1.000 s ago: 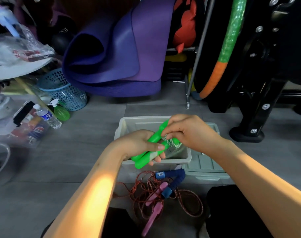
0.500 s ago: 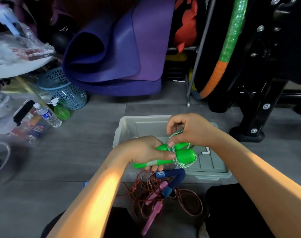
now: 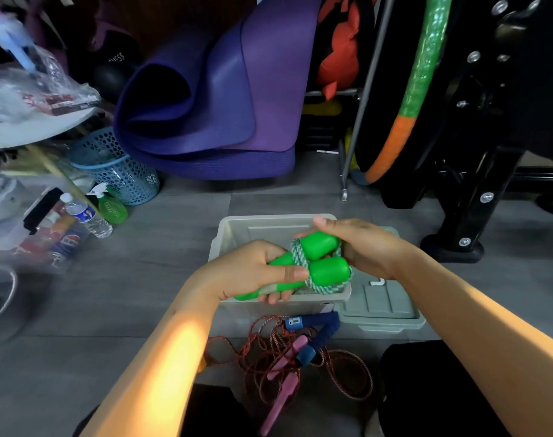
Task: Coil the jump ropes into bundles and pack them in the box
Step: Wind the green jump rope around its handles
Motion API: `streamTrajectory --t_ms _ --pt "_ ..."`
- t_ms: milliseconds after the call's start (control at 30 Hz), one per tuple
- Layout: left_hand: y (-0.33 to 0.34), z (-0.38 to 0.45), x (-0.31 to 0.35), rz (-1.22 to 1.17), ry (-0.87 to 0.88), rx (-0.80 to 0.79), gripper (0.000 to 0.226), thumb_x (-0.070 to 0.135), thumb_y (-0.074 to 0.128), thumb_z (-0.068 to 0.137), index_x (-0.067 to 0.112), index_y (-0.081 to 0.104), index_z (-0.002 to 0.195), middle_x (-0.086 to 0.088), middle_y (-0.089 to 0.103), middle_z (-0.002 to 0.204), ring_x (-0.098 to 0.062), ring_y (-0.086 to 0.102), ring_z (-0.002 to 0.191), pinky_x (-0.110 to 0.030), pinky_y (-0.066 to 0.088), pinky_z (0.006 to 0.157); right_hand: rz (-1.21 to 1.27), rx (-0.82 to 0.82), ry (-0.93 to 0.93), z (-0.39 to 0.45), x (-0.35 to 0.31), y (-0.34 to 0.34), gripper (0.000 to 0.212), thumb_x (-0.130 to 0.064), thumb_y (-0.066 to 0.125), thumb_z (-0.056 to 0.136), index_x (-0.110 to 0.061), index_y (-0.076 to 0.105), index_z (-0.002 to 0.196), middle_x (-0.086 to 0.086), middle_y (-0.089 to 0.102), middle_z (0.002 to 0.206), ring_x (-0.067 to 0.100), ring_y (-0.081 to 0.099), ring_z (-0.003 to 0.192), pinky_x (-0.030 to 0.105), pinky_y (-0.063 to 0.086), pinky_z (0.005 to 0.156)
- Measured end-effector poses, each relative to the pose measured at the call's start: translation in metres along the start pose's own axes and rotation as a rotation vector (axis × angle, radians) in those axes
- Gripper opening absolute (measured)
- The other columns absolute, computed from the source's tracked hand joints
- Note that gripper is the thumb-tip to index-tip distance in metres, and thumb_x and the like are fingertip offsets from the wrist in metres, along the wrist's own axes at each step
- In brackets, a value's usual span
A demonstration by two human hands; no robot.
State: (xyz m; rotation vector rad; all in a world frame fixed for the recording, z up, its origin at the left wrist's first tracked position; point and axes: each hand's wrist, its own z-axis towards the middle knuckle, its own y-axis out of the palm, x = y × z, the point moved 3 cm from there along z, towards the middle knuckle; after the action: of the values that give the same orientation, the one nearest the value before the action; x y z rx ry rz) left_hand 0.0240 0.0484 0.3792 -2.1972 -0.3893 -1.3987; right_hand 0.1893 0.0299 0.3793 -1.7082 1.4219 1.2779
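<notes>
We find the floor (image 3: 174,253) crowded on all sides. A folded purple mat (image 3: 224,99) leans at the back, just behind the box (image 3: 231,234). To the left stand a blue basket (image 3: 123,175), a green spray bottle (image 3: 111,206) and a water bottle (image 3: 87,216), all well apart from the box. A hoop (image 3: 417,86) in green and orange and a black frame (image 3: 477,197) occupy the right rear.

The box is pale grey and open. Both hands are held over it and cover most of its inside; we cannot tell what lies in it. Its lid (image 3: 385,307) lies flat on the floor, touching its right side.

The left hand (image 3: 256,272) grips the two green handles (image 3: 325,263) side by side, thumb across them. The right hand (image 3: 363,244) curls round the far ends of the handles, where the green-and-white cord (image 3: 325,287) is looped around them. This rope is above the near rim of the box.

On the floor just before the box lies a tangle of red cord (image 3: 347,373) with blue handles (image 3: 319,329) and pink handles (image 3: 284,383) across it, between our knees, uncoiled.
</notes>
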Motion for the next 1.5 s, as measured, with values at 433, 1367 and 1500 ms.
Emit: streamTrajectory --t_ms 433,1367,1500 --pt "-0.015 0.013 -0.013 -0.300 -0.045 0.513 0.023 0.028 0.060 0.091 0.006 0.059 0.084 -0.011 0.062 0.063 -0.016 0.051 0.048 -0.023 0.040 0.043 -0.574 0.302 -0.125 0.003 0.017 0.016 0.033 -0.033 0.052 0.094 -0.010 0.062 0.073 0.001 0.053 0.052 0.013 0.042 0.048 0.028 0.035 0.053" --pt "0.029 0.019 -0.010 0.324 -0.144 -0.026 0.024 0.039 0.073 0.078 0.023 0.057 0.081 0.003 0.066 0.068 -0.015 0.061 0.061 -0.033 0.052 0.062 -0.906 0.304 -0.311 0.003 -0.012 -0.004 0.034 -0.032 0.086 0.057 -0.026 0.055 0.067 -0.009 0.053 0.059 0.002 0.045 0.055 0.015 0.034 0.052" --pt "0.022 0.012 -0.005 0.192 -0.056 0.038 0.014 0.030 0.073 0.081 0.026 0.061 0.077 0.002 0.066 0.066 -0.015 0.056 0.057 -0.022 0.042 0.054 -0.674 0.210 -0.251 0.005 -0.008 -0.010 0.027 -0.028 0.082 0.068 -0.017 0.058 0.075 0.001 0.057 0.067 0.013 0.046 0.060 0.021 0.035 0.055"
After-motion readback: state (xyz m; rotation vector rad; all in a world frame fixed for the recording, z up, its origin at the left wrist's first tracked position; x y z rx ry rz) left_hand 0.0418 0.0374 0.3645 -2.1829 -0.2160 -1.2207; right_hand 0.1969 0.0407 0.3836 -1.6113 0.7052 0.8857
